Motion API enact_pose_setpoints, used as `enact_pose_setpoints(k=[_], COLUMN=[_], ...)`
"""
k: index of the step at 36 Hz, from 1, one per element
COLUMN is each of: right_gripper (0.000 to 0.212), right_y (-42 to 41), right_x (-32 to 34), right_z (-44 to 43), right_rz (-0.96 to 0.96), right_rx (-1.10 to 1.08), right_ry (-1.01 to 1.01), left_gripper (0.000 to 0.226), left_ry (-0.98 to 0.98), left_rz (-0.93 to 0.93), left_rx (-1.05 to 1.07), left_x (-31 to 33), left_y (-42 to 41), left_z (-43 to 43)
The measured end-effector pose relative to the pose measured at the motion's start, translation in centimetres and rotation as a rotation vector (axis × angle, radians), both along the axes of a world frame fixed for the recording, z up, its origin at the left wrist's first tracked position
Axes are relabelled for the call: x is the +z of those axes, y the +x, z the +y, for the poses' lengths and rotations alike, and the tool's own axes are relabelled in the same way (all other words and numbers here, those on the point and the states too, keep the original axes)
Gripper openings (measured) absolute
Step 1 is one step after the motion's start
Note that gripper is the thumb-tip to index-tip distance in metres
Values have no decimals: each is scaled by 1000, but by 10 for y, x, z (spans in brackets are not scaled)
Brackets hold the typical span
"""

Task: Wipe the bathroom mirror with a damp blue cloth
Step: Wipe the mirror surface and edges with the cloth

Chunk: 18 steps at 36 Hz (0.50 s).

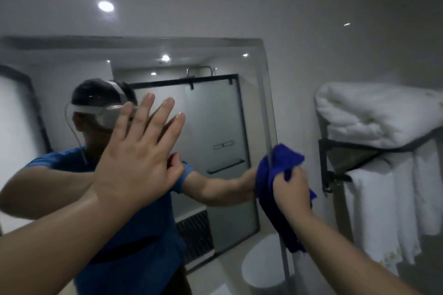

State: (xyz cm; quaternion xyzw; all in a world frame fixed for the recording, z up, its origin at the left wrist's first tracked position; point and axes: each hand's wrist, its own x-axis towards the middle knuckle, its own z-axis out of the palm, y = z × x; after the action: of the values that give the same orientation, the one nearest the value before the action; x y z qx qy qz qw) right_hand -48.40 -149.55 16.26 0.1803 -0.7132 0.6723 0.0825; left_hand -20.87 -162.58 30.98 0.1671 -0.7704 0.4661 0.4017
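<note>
— Where is the cloth?

— The crumpled deep-blue cloth (278,175) is bunched in the right hand (291,193), fingers clenched around it, pressed to the right edge of the frameless rectangular wall mirror (215,108).

— And the other hand?

— The left hand (139,151) lies flat against the glass, fingers spread, holding nothing. White folded towels (374,112) sit on a dark metal rack (335,175) beside the mirror.
</note>
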Motion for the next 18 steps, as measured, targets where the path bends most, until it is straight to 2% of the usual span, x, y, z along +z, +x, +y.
enact_pose_setpoints(k=[4,7,10,13,18], right_gripper=[18,35,54,66,40], right_y=[-15,-21,-21,-25,-24], right_x=[134,235,293,286,188], right_z=[1,1,0,-1,5], right_rz=[228,356,404,438,409], right_rx=[49,-11,21,-5,-73], right_ry=[-25,-6,45,77,65], left_gripper=[77,77,77,77,77], left_ry=[13,16,22,19,13], left_rz=[0,-5,1,-3,-5], left_rx=[1,5,2,12,25], left_x=[-1,0,1,1,-1], left_y=[1,2,3,3,2], left_z=[1,2,2,3,1])
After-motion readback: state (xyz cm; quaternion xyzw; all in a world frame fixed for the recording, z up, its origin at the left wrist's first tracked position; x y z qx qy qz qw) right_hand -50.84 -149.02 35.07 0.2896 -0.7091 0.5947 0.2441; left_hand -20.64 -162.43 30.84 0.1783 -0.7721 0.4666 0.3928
